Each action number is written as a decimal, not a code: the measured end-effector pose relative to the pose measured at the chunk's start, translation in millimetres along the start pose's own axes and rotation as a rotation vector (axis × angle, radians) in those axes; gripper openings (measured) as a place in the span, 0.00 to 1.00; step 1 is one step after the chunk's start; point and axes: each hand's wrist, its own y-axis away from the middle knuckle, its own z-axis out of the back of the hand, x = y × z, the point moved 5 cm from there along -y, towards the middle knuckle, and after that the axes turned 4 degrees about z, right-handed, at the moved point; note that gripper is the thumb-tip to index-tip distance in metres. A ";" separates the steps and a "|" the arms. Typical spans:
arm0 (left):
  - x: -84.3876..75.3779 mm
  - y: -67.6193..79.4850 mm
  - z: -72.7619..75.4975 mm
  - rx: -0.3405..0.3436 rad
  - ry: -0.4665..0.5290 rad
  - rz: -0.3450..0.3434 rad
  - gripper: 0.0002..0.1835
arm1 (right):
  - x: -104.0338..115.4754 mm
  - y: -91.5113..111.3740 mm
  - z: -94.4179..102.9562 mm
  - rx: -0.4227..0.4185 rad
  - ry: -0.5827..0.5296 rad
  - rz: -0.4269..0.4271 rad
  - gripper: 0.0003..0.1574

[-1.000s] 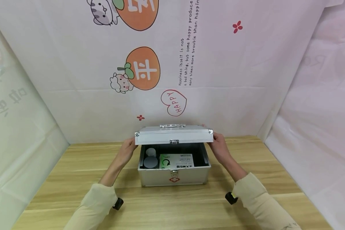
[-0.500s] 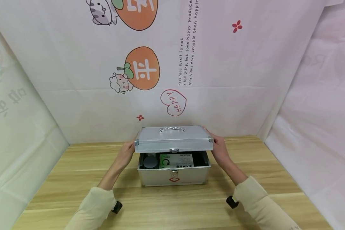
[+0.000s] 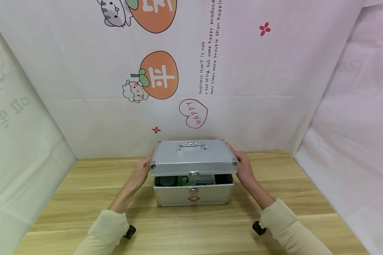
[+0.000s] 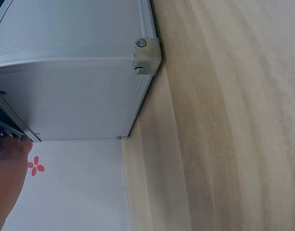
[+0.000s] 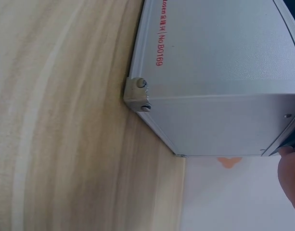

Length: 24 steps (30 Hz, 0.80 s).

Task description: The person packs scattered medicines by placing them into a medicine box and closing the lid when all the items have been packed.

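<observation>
A silver first-aid box [image 3: 175, 197] with a red cross under its latch stands on the wooden table. Its lid [image 3: 191, 156], which has a metal handle on top, is tilted partly down and leaves a gap at the front. My left hand [image 3: 142, 171] holds the lid's left end, and my right hand [image 3: 244, 170] holds its right end. Through the gap show a green and white carton [image 3: 204, 180] and a grey round cap [image 3: 167, 181]. The wrist views catch only part of the left hand [image 4: 10, 168] and the right hand [image 5: 290, 175] at the lid's edge.
Behind the box rises a white printed cloth [image 3: 242, 106], close to the table's back edge. Similar cloth hangs on both sides. Wooden tabletop [image 3: 191, 230] extends in front of the box and to its left and right.
The lid has swung down and forward with both hands on its ends. The gap has narrowed, hiding more of the contents. The box body has stayed in place.
</observation>
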 end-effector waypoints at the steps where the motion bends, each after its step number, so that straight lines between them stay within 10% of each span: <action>1: -0.1 0.1 -0.5 0.001 -0.006 -0.006 0.30 | -0.4 0.7 0.2 -0.007 0.011 -0.003 0.26; 24: 7.0 8.6 -6.0 -0.050 0.005 -0.055 0.24 | -4.5 14.9 -2.3 -0.015 0.137 0.037 0.26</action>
